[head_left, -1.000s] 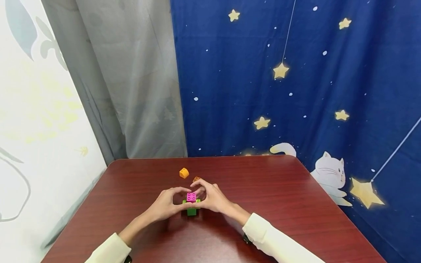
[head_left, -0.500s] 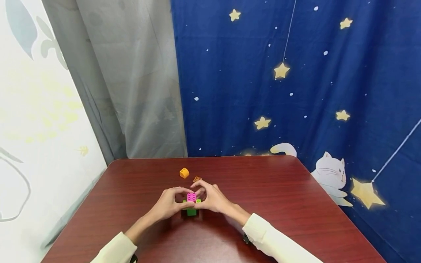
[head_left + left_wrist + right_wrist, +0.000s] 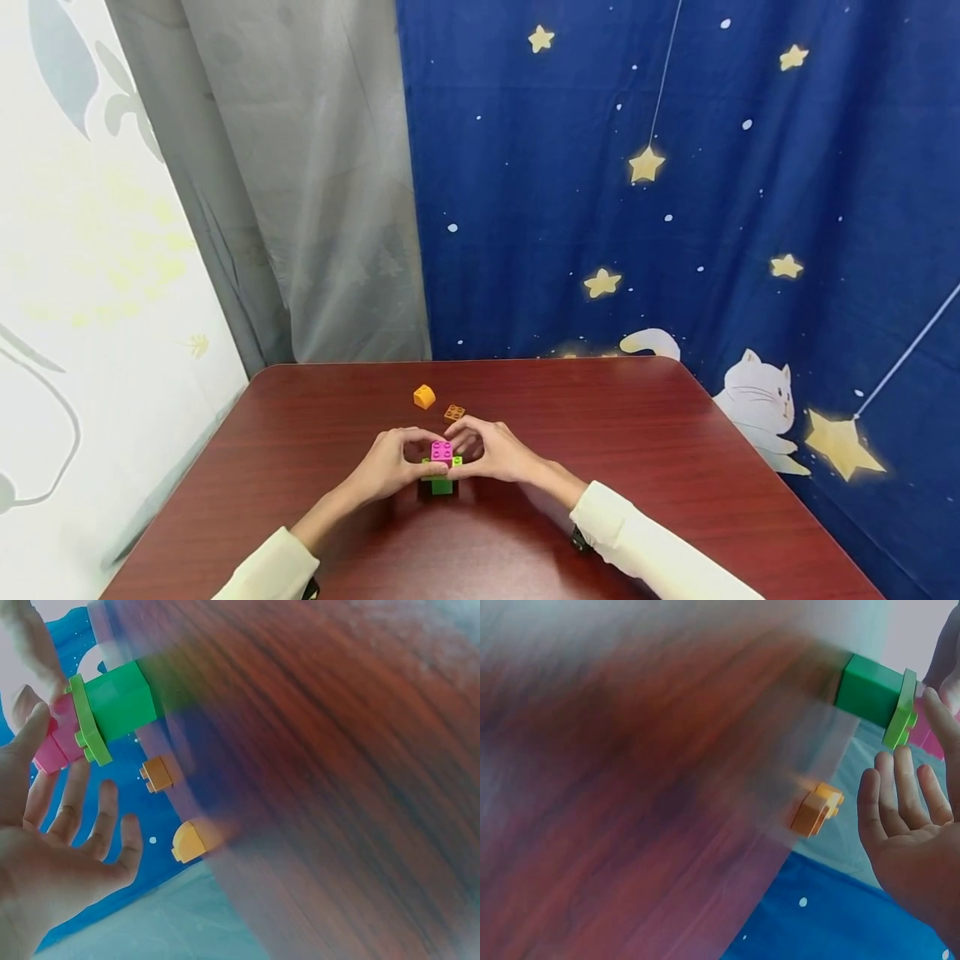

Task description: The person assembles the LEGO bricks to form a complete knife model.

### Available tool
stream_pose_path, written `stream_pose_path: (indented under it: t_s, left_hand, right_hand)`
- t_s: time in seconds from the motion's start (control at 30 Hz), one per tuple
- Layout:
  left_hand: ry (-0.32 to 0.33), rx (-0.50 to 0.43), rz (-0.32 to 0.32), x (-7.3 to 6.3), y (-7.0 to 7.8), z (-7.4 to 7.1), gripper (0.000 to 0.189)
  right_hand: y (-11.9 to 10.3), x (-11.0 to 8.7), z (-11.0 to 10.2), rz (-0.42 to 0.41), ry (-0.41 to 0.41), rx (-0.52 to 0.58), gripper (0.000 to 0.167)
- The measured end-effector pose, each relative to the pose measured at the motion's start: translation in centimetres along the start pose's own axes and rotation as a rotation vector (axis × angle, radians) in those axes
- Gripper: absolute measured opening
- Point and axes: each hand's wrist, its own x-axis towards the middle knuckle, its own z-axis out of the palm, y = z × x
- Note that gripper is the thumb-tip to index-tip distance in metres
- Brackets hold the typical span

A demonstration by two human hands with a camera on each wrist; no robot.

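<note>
A small stack of toy building bricks stands upright on the table: a green block [image 3: 124,701] below, a lime-green plate [image 3: 89,720] across it, and pink bricks [image 3: 441,451] on top. My left hand [image 3: 390,462] pinches the pink part between thumb and index finger. At the stack's other side is my right hand [image 3: 491,452], thumb in front and fingers behind, spread apart. Its thumb [image 3: 941,720] lies close by the pink part; whether it touches cannot be told. Fingers of both hands hide parts of the stack.
Beyond the stack lie an orange brick [image 3: 454,413] and a yellow-orange rounded brick [image 3: 423,397] on the dark red wooden table [image 3: 600,467]. A blue star-patterned curtain [image 3: 525,208] and a grey curtain [image 3: 352,208] hang behind the table's far edge.
My right hand has eased slightly to the right, so its fingertips stand a little farther from the pink bricks. The left hand keeps its hold. The view has shifted slightly.
</note>
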Motion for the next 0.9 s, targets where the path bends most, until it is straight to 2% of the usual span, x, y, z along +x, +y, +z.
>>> stream_pose_path:
  t_s: [0.17,0.4,0.6,0.9]
  left_hand:
    - [-0.013,-0.01,-0.002,0.1,0.0,0.0,0.032]
    - [-0.02,-0.019,-0.007,0.1,-0.3,-0.1,0.034]
    - [-0.027,-0.024,-0.034,0.1,-0.2,-0.2,0.034]
    - [-0.02,-0.012,-0.022,0.0,-0.1,-0.1,0.034]
  right_hand:
    - [0.7,-0.3,-1.1,0.027,-0.008,0.012,0.054]
    - [1.9,-0.4,-1.9,0.081,0.032,0.025,0.05]
    - [3.2,-0.1,-1.8,0.113,0.042,0.043,0.051]
    - [4.8,0.6,-1.4,0.163,0.059,0.047,0.051]
